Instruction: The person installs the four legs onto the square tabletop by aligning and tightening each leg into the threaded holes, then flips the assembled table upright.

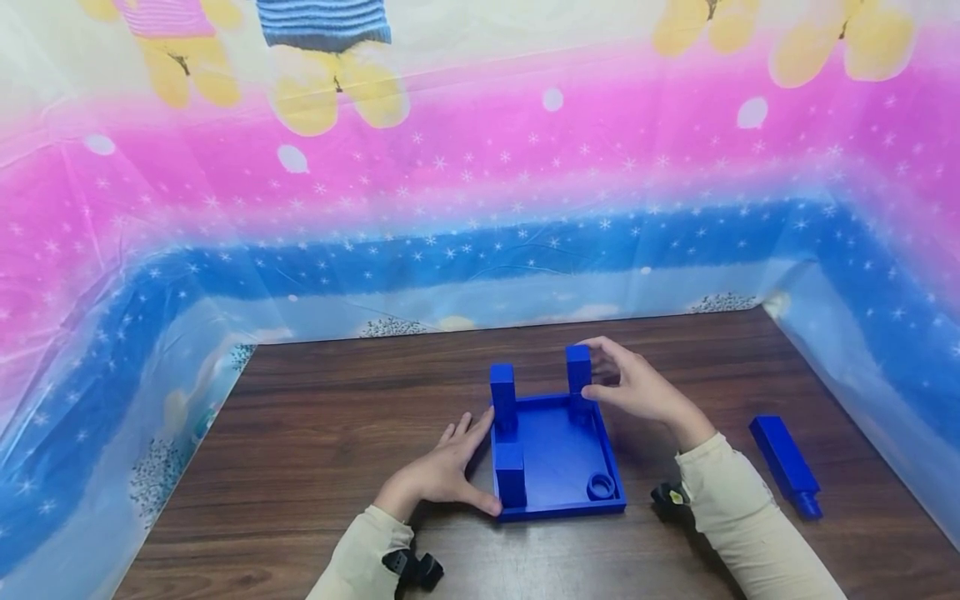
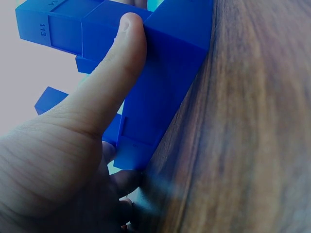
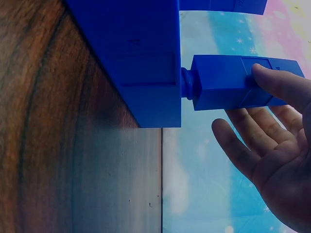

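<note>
A square blue tray-like panel (image 1: 558, 458) with a raised rim lies on the table. Three blue block-shaped legs stand upright at its corners: a far-left leg (image 1: 502, 396), a near-left leg (image 1: 511, 475) and a far-right leg (image 1: 577, 368). The near-right corner has a round socket (image 1: 600, 486). My left hand (image 1: 442, 471) is spread along the panel's left side, straight thumb at the near corner. With thumb and fingers my right hand (image 1: 637, 385) holds the far-right leg; in the right wrist view, its ribbed neck (image 3: 187, 83) shows between leg and panel.
A loose blue leg (image 1: 783, 462) with a threaded end lies on the table to the right of my right forearm. A printed cloth (image 1: 480, 250) rises behind the wooden table (image 1: 337, 400) and along its sides.
</note>
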A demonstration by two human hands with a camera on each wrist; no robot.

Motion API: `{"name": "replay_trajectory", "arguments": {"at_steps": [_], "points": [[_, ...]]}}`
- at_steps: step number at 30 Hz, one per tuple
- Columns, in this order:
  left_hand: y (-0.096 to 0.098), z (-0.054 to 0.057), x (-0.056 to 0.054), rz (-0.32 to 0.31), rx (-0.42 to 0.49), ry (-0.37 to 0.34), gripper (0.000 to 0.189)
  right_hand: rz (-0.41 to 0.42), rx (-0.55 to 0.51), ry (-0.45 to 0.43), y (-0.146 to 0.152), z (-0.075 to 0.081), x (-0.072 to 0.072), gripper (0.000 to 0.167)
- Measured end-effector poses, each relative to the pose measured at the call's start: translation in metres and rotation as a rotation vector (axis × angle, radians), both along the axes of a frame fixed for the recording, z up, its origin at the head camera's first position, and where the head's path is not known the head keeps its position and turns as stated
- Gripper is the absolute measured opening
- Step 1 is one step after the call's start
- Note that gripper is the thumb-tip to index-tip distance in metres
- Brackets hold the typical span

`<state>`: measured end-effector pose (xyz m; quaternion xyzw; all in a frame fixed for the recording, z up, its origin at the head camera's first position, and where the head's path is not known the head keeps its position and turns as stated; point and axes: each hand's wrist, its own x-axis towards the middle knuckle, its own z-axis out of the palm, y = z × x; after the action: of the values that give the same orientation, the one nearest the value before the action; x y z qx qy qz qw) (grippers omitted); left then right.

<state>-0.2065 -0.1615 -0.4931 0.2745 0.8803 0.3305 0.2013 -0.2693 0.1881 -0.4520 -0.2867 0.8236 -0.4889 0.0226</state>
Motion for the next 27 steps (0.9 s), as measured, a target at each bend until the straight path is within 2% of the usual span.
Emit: {"name": "replay_trajectory", "arguments": {"at_steps": [13, 17, 27], "points": [[-0.0002, 0.0017, 0.0003, -0.002, 0.003, -0.005, 0.137, 0.023, 0.062, 0.028, 0.0040, 0.0029, 0.0009, 0.071], [-0.0001, 0.0014, -0.0003, -0.006, -0.001, -0.002, 0.136, 0.033, 0.073, 0.054, 0.0047, 0.0029, 0.0009, 0.069], [-0.0005, -0.0005, 0.0002, -0.002, -0.004, -0.004, 0.138, 0.010, 0.081, 0.035, 0.0046, -0.0003, -0.0002, 0.061]]}}
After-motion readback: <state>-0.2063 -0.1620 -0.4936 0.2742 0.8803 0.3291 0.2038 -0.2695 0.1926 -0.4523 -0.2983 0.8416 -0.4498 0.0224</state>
